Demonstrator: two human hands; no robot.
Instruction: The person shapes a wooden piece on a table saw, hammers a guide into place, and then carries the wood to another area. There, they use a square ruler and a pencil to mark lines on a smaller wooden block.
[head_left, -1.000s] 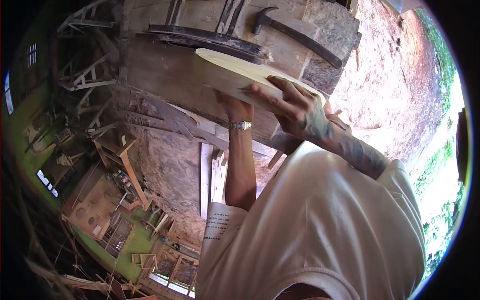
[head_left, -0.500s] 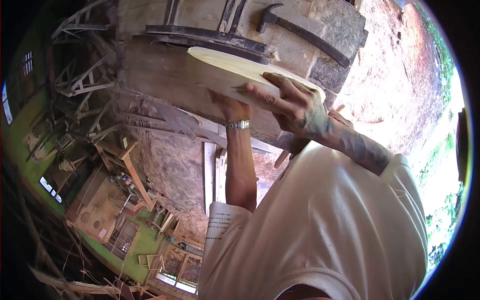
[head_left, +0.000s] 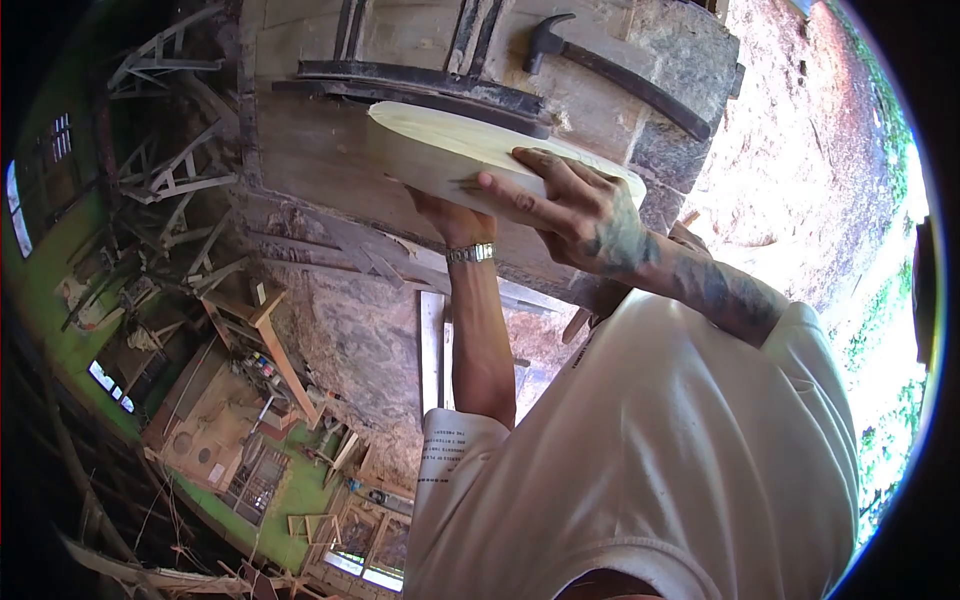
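Note:
A pale piece of wood [head_left: 425, 150] with a long, curved, rounded top edge is held on its side above a worn wooden bench [head_left: 310, 150]. My right hand [head_left: 585, 205], on a tattooed forearm, grips it near its right end. The fingers lie over the top edge and the thumb presses the near side. Below the wood's lower edge, my left hand [head_left: 455, 218] holds it from underneath, with a metal-band watch [head_left: 470, 253] at the wrist; the left fingers are mostly hidden by the wood.
Beyond the wood, a claw hammer [head_left: 625, 80] lies on the bench. Dark strips form a frame [head_left: 420, 85] beside it. A wooden stand [head_left: 265, 335] and a slatted wooden panel [head_left: 262, 482] are at lower left. Stacked trestle-like timbers [head_left: 175, 165] stand at left.
Both hands have moved slightly left with the piece of wood relative to the bench. The camera view has shifted a little. Both grips look the same.

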